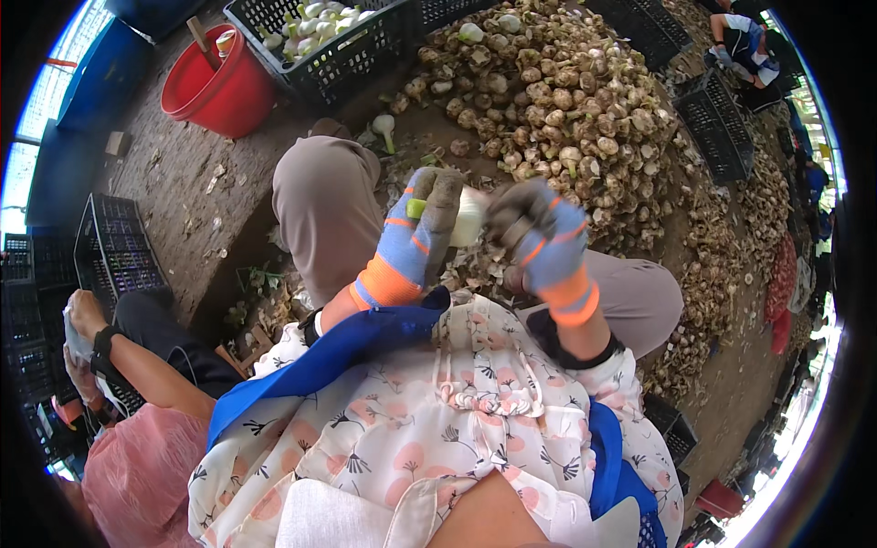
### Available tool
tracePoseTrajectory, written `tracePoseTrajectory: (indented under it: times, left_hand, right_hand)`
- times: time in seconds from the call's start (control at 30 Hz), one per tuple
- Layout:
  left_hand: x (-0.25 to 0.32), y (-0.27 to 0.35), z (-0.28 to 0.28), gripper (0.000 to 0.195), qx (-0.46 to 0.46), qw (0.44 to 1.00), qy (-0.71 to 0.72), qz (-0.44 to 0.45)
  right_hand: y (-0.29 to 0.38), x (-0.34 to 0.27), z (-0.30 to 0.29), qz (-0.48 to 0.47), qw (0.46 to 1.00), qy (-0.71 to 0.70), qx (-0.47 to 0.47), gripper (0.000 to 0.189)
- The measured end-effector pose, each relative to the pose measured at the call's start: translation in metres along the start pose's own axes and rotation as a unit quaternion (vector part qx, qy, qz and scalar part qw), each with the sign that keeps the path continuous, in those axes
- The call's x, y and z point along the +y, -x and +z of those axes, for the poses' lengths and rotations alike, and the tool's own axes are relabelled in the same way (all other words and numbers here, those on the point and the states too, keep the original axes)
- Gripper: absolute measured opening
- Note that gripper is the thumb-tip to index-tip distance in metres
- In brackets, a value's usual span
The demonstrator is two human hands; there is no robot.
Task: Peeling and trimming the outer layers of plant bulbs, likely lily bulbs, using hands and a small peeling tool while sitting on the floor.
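Both my hands wear blue and orange knit work gloves with dirty grey palms and fingers. My left hand (426, 222) is closed around a white garlic bulb (468, 218), with a piece of green stem showing between its fingers. Close to the bulb's right side is my right hand (531, 222), its fingers curled and blurred; whether it holds anything is hidden. A cleaned garlic bulb with a short stem (385, 130) lies on the ground beyond my hands. Past it spreads a large heap of unpeeled garlic bulbs (569, 116).
A black plastic crate (329, 68) of white garlic and a red bucket (219, 89) with a wooden handle stand at upper left. More crates (716, 127) are at right. A co-worker (144, 452) sits at lower left; another person (747, 51) works at upper right.
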State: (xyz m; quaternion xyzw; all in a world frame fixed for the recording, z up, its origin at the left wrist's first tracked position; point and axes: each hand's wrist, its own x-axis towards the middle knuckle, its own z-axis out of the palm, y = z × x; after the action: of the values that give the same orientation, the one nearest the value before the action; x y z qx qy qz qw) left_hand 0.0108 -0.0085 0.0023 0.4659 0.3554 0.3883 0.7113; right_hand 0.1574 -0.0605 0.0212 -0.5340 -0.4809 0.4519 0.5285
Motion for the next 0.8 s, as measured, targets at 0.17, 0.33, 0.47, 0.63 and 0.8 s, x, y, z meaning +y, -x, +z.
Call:
tracePoseTrajectory:
  times: [0.17, 0.33, 0.47, 0.63, 0.8]
  left_hand:
    - [0.011, 0.005, 0.005, 0.046, -0.06, 0.989, 0.111, -0.075]
    - [0.009, -0.005, 0.008, 0.063, -0.018, 0.997, 0.059, -0.037]
    - [-0.009, -0.022, -0.012, 0.053, -0.079, 0.932, 0.341, -0.091]
    - [0.01, -0.032, -0.02, 0.042, -0.033, 0.854, 0.502, -0.133]
    - [0.003, -0.055, -0.025, 0.04, -0.003, 0.83, 0.534, -0.159]
  right_hand:
    - [0.0, -0.017, -0.019, 0.132, 0.945, -0.3, -0.012, 0.019]
    - [0.008, 0.01, 0.012, -0.028, 0.976, -0.214, -0.007, 0.029]
    - [-0.005, 0.051, -0.014, 0.177, 0.744, -0.644, -0.004, 0.017]
    - [0.003, 0.045, -0.025, 0.262, 0.96, -0.098, 0.017, 0.031]
    - [0.012, 0.094, -0.036, 0.174, 0.836, 0.512, -0.089, 0.039]
